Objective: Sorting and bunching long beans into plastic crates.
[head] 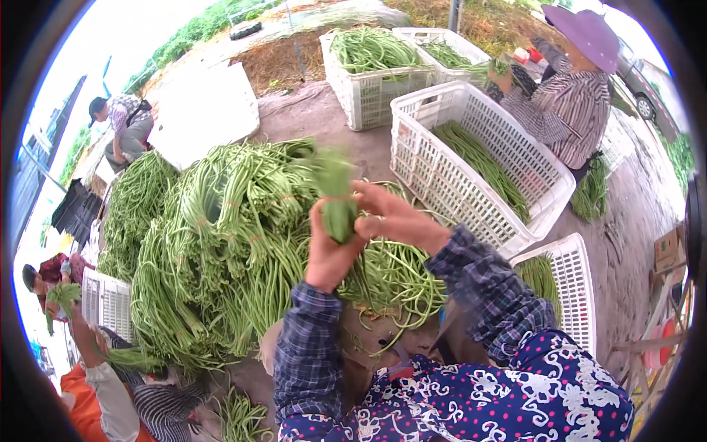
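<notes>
A bundle of long green beans (338, 215) with a reddish band around it stands between my two hands, its upper end blurred. My left hand (330, 251) wraps the bundle from below and the left side. The fingers of my right hand (395, 215) press on it from the right, close to the band. Behind and left of my hands rises a large heap of long beans (221, 232), many of them tied in banded bundles. Loose long beans (406, 271) lie on the ground under my right forearm.
A white plastic crate (475, 166) with beans inside stands ahead right; a smaller one (577, 293) is beside my right elbow. Two bean-filled crates (375, 99) stand farther back. A co-worker in a purple hat (574, 105) sits at right; others work at left, one in orange sleeves (88, 392) nearby.
</notes>
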Demonstrator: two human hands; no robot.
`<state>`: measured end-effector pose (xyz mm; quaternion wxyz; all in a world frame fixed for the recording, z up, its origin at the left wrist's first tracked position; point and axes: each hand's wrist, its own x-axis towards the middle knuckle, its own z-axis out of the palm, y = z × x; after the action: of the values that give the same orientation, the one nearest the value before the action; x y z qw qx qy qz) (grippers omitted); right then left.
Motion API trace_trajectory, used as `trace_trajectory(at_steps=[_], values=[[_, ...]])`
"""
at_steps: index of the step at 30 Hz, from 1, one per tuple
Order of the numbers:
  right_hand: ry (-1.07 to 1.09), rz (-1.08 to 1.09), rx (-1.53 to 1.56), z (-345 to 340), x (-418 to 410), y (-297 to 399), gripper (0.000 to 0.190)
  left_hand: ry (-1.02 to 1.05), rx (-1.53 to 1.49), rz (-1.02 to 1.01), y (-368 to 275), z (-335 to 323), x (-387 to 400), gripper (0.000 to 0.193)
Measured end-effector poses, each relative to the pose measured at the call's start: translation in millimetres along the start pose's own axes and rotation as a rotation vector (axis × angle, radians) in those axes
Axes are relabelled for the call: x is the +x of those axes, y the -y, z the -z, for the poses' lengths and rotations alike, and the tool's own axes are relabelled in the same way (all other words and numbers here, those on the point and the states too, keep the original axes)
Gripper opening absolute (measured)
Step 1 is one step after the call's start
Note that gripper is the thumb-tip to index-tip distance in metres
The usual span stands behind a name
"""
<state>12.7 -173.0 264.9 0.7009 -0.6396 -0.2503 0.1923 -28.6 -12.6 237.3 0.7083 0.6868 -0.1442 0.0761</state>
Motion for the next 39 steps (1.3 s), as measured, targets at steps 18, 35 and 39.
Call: trace_trajectory(at_steps=[18,35,39], values=[[-0.414,0.189,0.285,14,3,32,0.02,0.212,-0.459,0.2,13,-57,11,0.099],[0.024,0.037,0.316,12,-3,13,0.051,0.074,0.063,0.233,25,-35,-16,0.061],[-0.234,0.063,0.32,14,0,22,0.04,-0.058,-0.049,0.24,28,-59,-16,0.079]])
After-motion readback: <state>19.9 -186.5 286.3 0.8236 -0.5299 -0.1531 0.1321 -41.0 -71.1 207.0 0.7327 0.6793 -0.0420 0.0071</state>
